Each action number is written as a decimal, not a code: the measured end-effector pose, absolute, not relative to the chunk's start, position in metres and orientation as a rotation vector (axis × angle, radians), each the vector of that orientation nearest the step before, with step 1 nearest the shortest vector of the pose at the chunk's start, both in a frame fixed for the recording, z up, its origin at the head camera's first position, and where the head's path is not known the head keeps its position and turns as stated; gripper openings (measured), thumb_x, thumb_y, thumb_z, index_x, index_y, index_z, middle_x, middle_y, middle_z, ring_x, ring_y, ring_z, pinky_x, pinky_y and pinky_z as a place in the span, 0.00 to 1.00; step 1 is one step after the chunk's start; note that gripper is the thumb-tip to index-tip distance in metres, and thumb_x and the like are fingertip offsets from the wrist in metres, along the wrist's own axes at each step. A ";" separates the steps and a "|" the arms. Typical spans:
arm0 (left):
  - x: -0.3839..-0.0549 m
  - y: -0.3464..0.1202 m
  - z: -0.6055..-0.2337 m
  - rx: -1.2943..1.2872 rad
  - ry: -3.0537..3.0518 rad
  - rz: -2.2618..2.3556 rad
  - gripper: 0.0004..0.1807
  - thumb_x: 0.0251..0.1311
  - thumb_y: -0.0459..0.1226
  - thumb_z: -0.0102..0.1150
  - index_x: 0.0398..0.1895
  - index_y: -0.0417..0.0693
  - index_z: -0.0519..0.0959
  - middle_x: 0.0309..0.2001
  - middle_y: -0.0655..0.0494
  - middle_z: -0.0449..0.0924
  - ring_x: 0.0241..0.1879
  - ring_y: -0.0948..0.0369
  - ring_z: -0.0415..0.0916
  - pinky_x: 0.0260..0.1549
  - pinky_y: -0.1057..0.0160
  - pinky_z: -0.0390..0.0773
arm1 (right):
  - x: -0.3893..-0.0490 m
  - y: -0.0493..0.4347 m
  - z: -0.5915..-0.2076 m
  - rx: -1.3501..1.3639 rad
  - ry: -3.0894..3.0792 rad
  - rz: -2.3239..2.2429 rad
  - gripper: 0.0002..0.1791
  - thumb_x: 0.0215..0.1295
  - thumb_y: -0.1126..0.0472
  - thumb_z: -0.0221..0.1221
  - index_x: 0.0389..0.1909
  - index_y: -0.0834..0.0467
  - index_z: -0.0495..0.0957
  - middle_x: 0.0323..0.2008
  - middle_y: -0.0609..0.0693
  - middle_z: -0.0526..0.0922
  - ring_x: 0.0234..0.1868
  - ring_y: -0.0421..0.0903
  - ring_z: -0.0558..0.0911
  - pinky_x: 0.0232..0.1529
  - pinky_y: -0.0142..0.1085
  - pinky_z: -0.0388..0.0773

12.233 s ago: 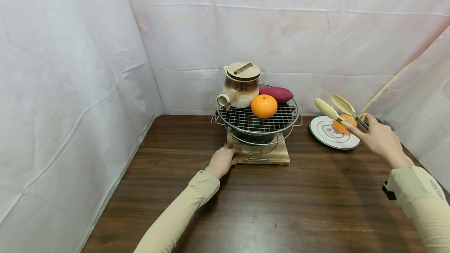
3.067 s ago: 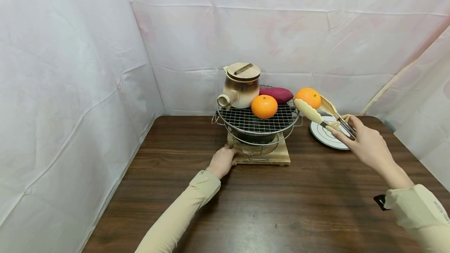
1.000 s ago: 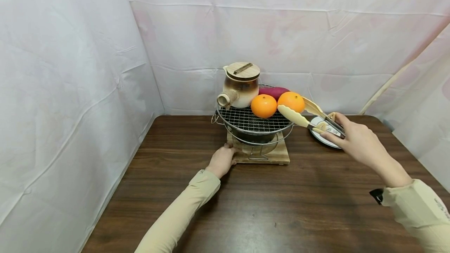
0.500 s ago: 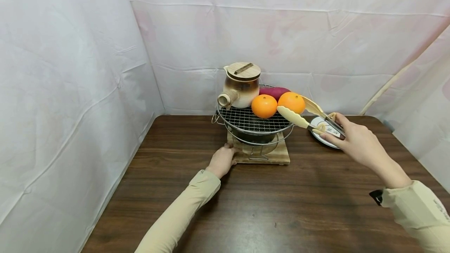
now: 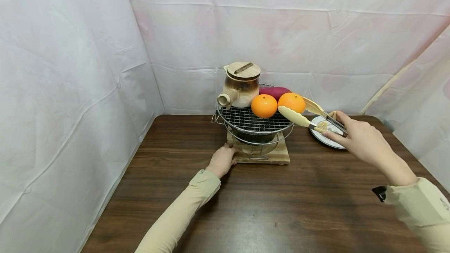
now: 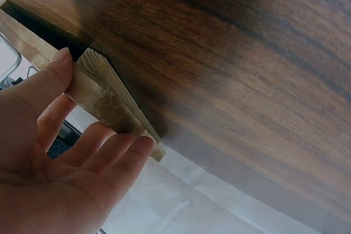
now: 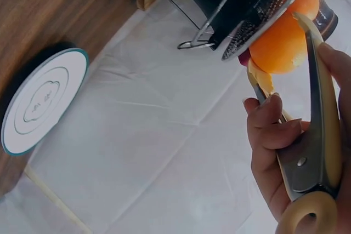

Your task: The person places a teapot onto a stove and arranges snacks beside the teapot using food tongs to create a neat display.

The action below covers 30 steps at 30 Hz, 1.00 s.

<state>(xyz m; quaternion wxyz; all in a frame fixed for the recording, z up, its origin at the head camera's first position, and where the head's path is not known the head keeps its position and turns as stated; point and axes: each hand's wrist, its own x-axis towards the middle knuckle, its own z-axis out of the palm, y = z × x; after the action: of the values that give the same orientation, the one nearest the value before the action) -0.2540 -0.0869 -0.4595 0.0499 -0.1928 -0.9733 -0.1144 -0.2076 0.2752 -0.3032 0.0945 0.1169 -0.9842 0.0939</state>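
Note:
My right hand (image 5: 369,141) grips cream-tipped tongs (image 5: 295,116) by their arms. Between the tong tips sits a tangerine (image 5: 291,102), at the right side of the round wire grill rack (image 5: 242,122). In the right wrist view the tips flank this tangerine (image 7: 278,47); whether both touch it I cannot tell. A second tangerine (image 5: 264,106) lies on the rack just left of it. Behind them is a purple sweet potato (image 5: 274,92), partly hidden. My left hand (image 5: 222,161) pinches the left edge of the wooden board (image 5: 281,153) under the grill, thumb opposite fingers (image 6: 131,163).
A clay teapot (image 5: 242,89) with a wooden lid and side handle stands on the rack's left. Right of the grill, a white plate (image 5: 318,132) sits partly behind the tongs. White cloth walls (image 5: 197,42) enclose the table (image 5: 197,214) at the back and sides.
The tongs have taken the tangerine from the plate and carried it left onto the rack's right side. Over the last second it stays nearly still. My left hand keeps its place.

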 end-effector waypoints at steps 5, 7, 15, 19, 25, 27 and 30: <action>-0.254 -0.087 -0.459 -0.588 -2.973 -0.346 0.22 0.54 0.34 0.67 0.54 0.55 0.81 0.57 0.47 0.78 0.48 0.50 0.82 0.41 0.55 0.83 | -0.208 0.274 -0.293 0.338 -2.978 0.222 0.34 0.63 0.32 0.52 0.57 0.55 0.65 0.22 0.54 0.77 0.24 0.51 0.77 0.19 0.46 0.69; -0.254 -0.087 -0.459 -0.587 -2.968 -0.343 0.22 0.53 0.34 0.68 0.54 0.55 0.81 0.57 0.48 0.78 0.47 0.51 0.82 0.41 0.55 0.83 | -0.208 0.274 -0.289 0.338 -2.991 0.201 0.36 0.63 0.31 0.52 0.58 0.56 0.65 0.23 0.55 0.78 0.25 0.52 0.79 0.20 0.48 0.70; -0.255 -0.087 -0.459 -0.591 -2.964 -0.317 0.22 0.53 0.34 0.68 0.54 0.55 0.81 0.54 0.49 0.80 0.47 0.52 0.83 0.42 0.56 0.83 | -0.213 0.275 -0.283 0.362 -3.021 0.155 0.40 0.63 0.30 0.51 0.63 0.57 0.63 0.30 0.63 0.82 0.30 0.60 0.82 0.22 0.53 0.72; -0.255 -0.087 -0.460 -0.598 -2.951 -0.307 0.22 0.52 0.34 0.68 0.53 0.54 0.81 0.54 0.49 0.80 0.47 0.52 0.83 0.42 0.57 0.83 | -0.215 0.275 -0.279 0.340 -3.035 0.140 0.44 0.61 0.27 0.49 0.66 0.56 0.62 0.42 0.71 0.81 0.37 0.68 0.81 0.23 0.55 0.73; -0.256 -0.087 -0.460 -0.593 -2.954 -0.323 0.22 0.53 0.34 0.68 0.53 0.54 0.81 0.56 0.48 0.78 0.47 0.51 0.83 0.42 0.56 0.83 | -0.218 0.274 -0.275 0.328 -3.057 0.140 0.46 0.60 0.26 0.48 0.68 0.56 0.61 0.49 0.73 0.78 0.42 0.73 0.79 0.24 0.56 0.73; -0.255 -0.087 -0.460 -0.595 -2.955 -0.321 0.22 0.53 0.34 0.68 0.53 0.54 0.81 0.56 0.48 0.78 0.47 0.51 0.82 0.42 0.56 0.83 | -0.218 0.275 -0.276 0.335 -3.060 0.144 0.46 0.61 0.27 0.49 0.68 0.57 0.60 0.49 0.74 0.78 0.42 0.74 0.79 0.24 0.56 0.73; -0.255 -0.088 -0.460 -0.601 -2.954 -0.322 0.22 0.53 0.34 0.68 0.53 0.54 0.81 0.56 0.48 0.78 0.47 0.51 0.82 0.42 0.56 0.83 | -0.217 0.276 -0.277 0.336 -3.057 0.149 0.46 0.62 0.29 0.50 0.68 0.59 0.59 0.49 0.75 0.77 0.43 0.75 0.78 0.25 0.58 0.73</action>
<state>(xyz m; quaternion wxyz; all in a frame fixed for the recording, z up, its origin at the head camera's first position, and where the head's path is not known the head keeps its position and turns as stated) -0.2550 -0.0877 -0.4597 0.0548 -0.1978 -0.9729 -0.1061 -0.2171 0.2755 -0.2773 0.0312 0.1092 -0.9924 0.0482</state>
